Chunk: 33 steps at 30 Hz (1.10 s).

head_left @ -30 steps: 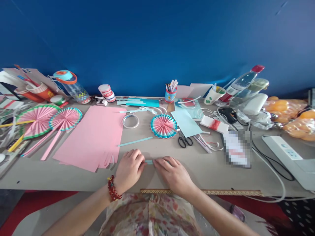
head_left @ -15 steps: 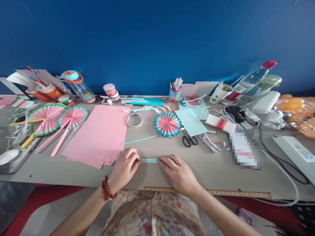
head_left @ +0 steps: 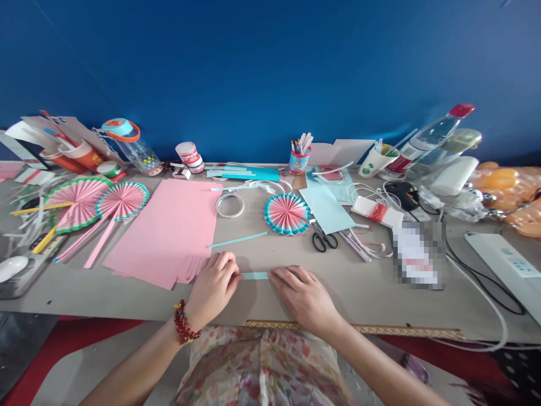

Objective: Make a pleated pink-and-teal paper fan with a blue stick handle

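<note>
A narrow light-blue paper strip (head_left: 255,276) lies flat on the grey table (head_left: 363,293) near its front edge. My left hand (head_left: 213,288), with a red bead bracelet on the wrist, pinches the strip's left end with curled fingers. My right hand (head_left: 305,298) presses its fingertips down on the strip's right end. A second blue strip (head_left: 238,240) lies loose just behind my hands. A stack of pink paper sheets (head_left: 169,231) sits to the left of my left hand.
A round pink-and-blue folded fan (head_left: 287,213), scissors (head_left: 323,239) and a light-blue sheet (head_left: 325,210) lie behind my hands. Two pink fans on sticks (head_left: 101,206) are at left. A tape ring (head_left: 230,205), pen cup (head_left: 298,159), bottles, cables and a white power strip (head_left: 505,265) crowd the back and right.
My hands have drawn apart along the strip, showing more of its blue length between them. The camera has shifted slightly.
</note>
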Available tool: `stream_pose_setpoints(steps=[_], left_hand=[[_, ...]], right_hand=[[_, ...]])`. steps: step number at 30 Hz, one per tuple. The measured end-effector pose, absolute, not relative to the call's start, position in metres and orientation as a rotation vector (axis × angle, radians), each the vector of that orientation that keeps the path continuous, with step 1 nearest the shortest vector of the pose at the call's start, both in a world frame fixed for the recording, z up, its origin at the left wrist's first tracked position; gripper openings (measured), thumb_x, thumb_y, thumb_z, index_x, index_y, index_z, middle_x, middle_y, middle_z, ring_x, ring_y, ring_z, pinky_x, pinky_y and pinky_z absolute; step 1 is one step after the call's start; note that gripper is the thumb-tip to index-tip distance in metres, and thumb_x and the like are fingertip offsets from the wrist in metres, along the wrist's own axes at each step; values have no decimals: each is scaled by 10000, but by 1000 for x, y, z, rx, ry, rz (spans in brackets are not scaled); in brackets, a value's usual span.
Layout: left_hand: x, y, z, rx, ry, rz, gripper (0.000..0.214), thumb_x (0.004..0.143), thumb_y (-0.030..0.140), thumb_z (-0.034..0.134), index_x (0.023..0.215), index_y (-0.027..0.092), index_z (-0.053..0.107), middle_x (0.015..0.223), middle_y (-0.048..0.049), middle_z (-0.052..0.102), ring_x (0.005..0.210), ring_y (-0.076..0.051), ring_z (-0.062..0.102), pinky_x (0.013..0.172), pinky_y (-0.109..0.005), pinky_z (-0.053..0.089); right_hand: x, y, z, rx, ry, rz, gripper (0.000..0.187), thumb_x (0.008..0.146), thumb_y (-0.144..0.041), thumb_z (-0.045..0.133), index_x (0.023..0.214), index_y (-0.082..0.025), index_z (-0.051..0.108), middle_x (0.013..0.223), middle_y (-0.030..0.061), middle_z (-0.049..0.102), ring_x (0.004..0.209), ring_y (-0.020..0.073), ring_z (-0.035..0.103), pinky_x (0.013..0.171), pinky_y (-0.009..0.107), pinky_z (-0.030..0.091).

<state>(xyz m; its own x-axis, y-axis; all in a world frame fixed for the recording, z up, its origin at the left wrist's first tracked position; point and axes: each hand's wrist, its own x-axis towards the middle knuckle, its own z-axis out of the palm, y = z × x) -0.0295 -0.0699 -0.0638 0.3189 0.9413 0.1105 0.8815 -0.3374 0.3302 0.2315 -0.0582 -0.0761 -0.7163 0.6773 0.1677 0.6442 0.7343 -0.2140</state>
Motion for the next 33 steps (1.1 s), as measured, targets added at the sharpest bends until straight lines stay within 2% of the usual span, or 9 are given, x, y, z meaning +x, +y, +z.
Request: stream_pose_setpoints(steps=[8, 11, 13, 15, 18, 21, 25, 30, 33], left_hand=[[-37, -74, -71, 2288, 1672, 557, 93, 907, 128, 489, 952, 209, 501, 1066, -69, 583, 964, -229, 576, 814, -373, 479], [-29, -80, -68, 2340, 1676, 562, 317, 901, 83, 429, 1172, 213, 528, 1241, -97, 581, 1120, -246, 564, 921, -402, 475], [-17, -85, -64, 2490, 1585, 463, 496, 908, 65, 380, 1369, 226, 469, 1420, -97, 516, 1278, -255, 490, 1086, -470, 371], [-4, -90, -62, 2663, 1423, 339, 497, 961, 200, 403, 1458, 214, 412, 1537, -96, 418, 1425, -286, 345, 1196, -560, 166], [6, -93, -65, 2802, 1312, 255, 683, 973, 488, 411, 1531, 114, 290, 1586, -139, 333, 1490, -290, 235, 1219, -537, 97], [-1, -96, -68, 2842, 1332, 205, 794, 957, 608, 361, 1546, 88, 247, 1586, -160, 320, 1501, -287, 214, 1223, -525, 94], [-23, -109, -68, 2834, 1423, 168, 828, 955, 627, 349, 1548, 63, 225, 1583, -183, 311, 1498, -303, 225, 1224, -543, 84], [-37, -131, -67, 2712, 1666, 240, 797, 944, 579, 447, 1540, 87, 250, 1570, -198, 335, 1471, -341, 287, 1195, -555, 208], [-28, -130, -61, 2604, 1799, 390, 666, 958, 440, 511, 1499, 105, 316, 1562, -209, 347, 1453, -358, 311, 1144, -561, 306]], right_hand=[[231, -58, -78, -1056, -2696, 198, 382, 958, -187, 507, 1334, -210, 570, 1250, 93, 641, 1114, 252, 529, 883, 376, 490], [230, -58, -78, -1046, -2682, 186, 373, 965, -188, 504, 1332, -199, 571, 1241, 92, 644, 1108, 247, 533, 888, 380, 488], [230, -58, -78, -1038, -2674, 174, 350, 976, -198, 495, 1315, -193, 582, 1248, 86, 643, 1105, 245, 533, 889, 385, 487], [231, -58, -78, -1034, -2678, 167, 338, 976, -206, 502, 1302, -189, 591, 1261, 85, 639, 1105, 248, 533, 884, 388, 489], [231, -58, -78, -1037, -2694, 159, 374, 949, -203, 544, 1320, -182, 578, 1263, 95, 637, 1106, 253, 536, 881, 393, 492], [231, -58, -79, -1044, -2702, 153, 387, 940, -199, 555, 1326, -194, 575, 1257, 95, 640, 1107, 252, 538, 888, 390, 490], [231, -59, -81, -1056, -2698, 148, 381, 954, -187, 534, 1333, -209, 568, 1267, 84, 638, 1116, 248, 536, 886, 383, 485], [232, -59, -83, -1051, -2688, 130, 388, 953, -180, 535, 1339, -210, 562, 1257, 86, 640, 1125, 247, 536, 868, 382, 484], [231, -59, -82, -1039, -2690, 128, 376, 954, -175, 530, 1327, -202, 570, 1256, 84, 641, 1119, 250, 536, 874, 388, 484]])
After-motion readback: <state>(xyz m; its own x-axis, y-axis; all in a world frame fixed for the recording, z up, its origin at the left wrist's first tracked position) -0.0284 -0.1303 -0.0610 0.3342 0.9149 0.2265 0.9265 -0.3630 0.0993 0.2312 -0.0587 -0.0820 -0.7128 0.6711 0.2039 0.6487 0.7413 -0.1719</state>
